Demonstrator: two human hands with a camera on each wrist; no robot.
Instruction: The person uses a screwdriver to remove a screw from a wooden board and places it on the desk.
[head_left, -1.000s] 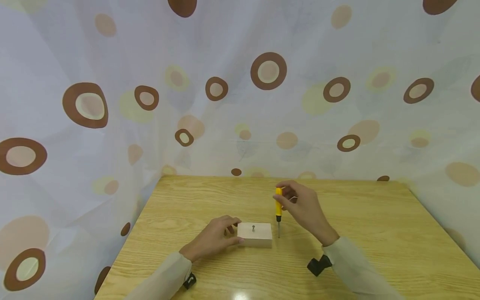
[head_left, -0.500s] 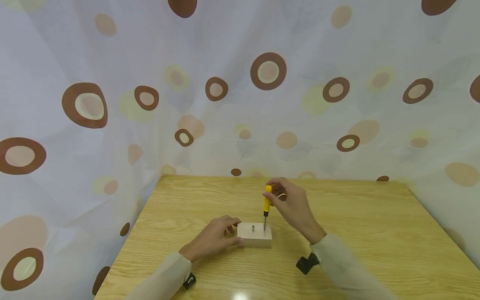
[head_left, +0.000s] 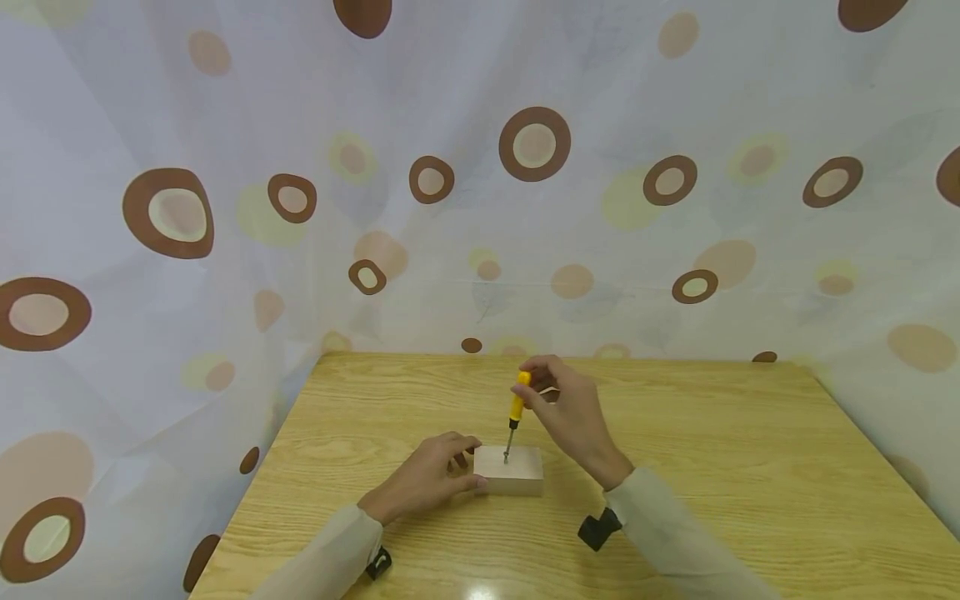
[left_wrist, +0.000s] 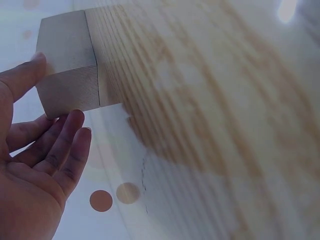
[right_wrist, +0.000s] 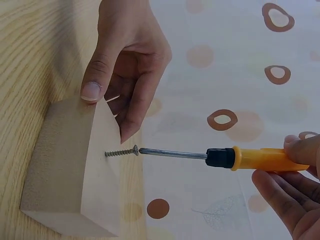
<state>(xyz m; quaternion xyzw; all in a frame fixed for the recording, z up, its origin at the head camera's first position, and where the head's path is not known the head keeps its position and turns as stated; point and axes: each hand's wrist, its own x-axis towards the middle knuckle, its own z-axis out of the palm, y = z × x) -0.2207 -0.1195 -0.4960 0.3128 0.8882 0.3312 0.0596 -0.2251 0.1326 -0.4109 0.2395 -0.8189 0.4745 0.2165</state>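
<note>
A pale wooden block [head_left: 517, 478] lies on the table, and a screw [right_wrist: 121, 152] stands up out of its top face, most of its thread showing. My left hand [head_left: 427, 473] grips the left end of the block between thumb and fingers, as the left wrist view of the block [left_wrist: 67, 65] also shows. My right hand [head_left: 568, 410] pinches the yellow handle of a screwdriver [right_wrist: 260, 159]. Slightly tilted, the screwdriver points down over the block. Its tip [right_wrist: 144, 150] is at the screw head, touching it or nearly so.
The table [head_left: 390, 400] has a light wood-grain top. Behind it and at both sides hangs a white curtain [head_left: 600, 233] with brown and beige circles. A black wrist strap piece [head_left: 598, 529] hangs below the right sleeve.
My right hand has carried the screwdriver left, from beside the block to the screw head, and the screwdriver has tilted a little. My left hand stays on the block.
</note>
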